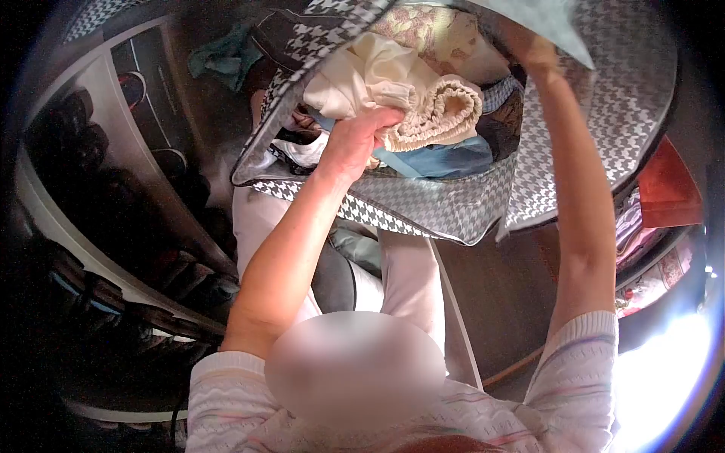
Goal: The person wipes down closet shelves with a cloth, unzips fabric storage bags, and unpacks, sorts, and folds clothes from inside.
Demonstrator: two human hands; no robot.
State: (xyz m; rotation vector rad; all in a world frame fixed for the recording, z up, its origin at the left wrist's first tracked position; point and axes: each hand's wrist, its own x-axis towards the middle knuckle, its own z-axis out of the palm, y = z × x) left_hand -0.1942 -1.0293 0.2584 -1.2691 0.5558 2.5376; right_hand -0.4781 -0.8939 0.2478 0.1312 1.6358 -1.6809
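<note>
Houndstooth bag is unzipped, left hand grasps elasticated cream cloth near its front edge, handling apparently unfinished; cannot tell right hand's grip.

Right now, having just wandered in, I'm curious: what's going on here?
A person is handling cloth items at an open houndstooth bag. Their left hand grips a bundled cream cloth with a gathered edge, held over the bag's opening. A blue cloth and a floral-patterned cloth are among the things in the bag. The right hand reaches to the opening's far side; whether it grips anything is unclear.
</note>
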